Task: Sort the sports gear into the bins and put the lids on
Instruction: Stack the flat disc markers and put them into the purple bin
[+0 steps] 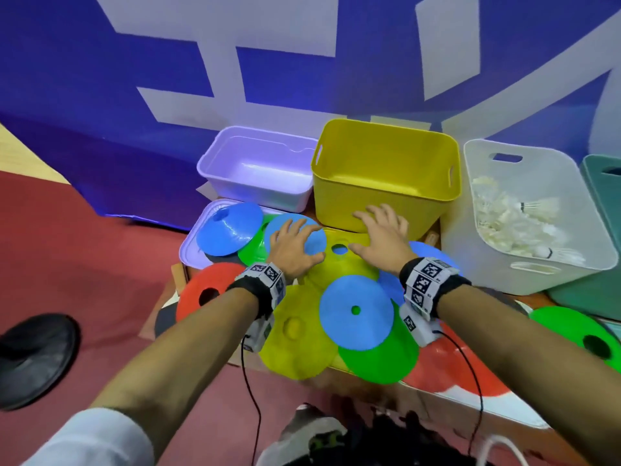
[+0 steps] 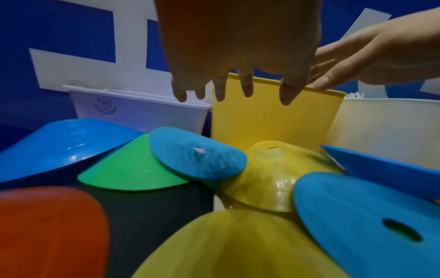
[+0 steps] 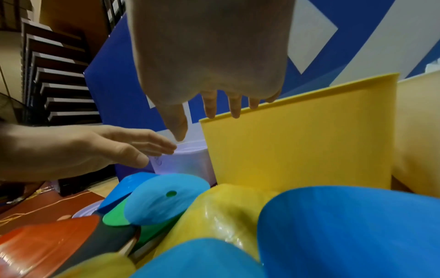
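Observation:
Several flat disc cones in blue, green, yellow and red lie piled on cardboard. My left hand (image 1: 295, 243) hovers with spread fingers over a blue cone (image 1: 314, 238); in the left wrist view its fingers (image 2: 245, 84) hang straight and hold nothing. My right hand (image 1: 379, 233) is spread above a yellow cone (image 1: 339, 262), just in front of the empty yellow bin (image 1: 386, 196). Its fingertips (image 3: 234, 109) hold nothing. An empty purple bin (image 1: 255, 183) stands to the left, with its lid (image 1: 190, 253) under the left cones.
A white bin (image 1: 524, 274) of shuttlecocks and a teal bin (image 1: 601, 196) stand to the right. A green cone (image 1: 571, 327) lies apart at far right. A blue padded wall (image 1: 100, 112) rises behind the bins. A black object (image 1: 33, 358) sits on the red floor at left.

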Demonstrator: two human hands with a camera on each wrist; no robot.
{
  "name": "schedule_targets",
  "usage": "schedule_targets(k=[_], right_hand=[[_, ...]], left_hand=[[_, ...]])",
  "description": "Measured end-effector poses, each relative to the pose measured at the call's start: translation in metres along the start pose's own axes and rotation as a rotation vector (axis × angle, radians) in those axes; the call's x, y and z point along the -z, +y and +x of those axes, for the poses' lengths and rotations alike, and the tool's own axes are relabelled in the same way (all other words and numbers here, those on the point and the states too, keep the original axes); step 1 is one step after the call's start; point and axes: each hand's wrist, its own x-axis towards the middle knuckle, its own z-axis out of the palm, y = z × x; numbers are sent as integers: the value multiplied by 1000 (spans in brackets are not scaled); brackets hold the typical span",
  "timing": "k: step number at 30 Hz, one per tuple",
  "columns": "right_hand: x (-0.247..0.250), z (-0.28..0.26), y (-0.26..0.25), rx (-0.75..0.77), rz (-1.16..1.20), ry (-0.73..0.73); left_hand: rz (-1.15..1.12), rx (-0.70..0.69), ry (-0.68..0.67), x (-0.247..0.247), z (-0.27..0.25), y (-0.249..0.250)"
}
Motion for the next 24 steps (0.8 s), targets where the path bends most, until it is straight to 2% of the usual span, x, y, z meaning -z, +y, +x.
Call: schedule_targets(k=[9, 16, 24], right_hand=[[-35, -6, -2, -81, -113, -250], [-47, -3, -3, -138, -118, -320], [-53, -1, -3, -177, -99, -340]], left_hand=[[214, 80, -189, -14, 10, -41], [342, 82, -308, -21, 19, -52], [395, 71, -310, -30, 23, -58]])
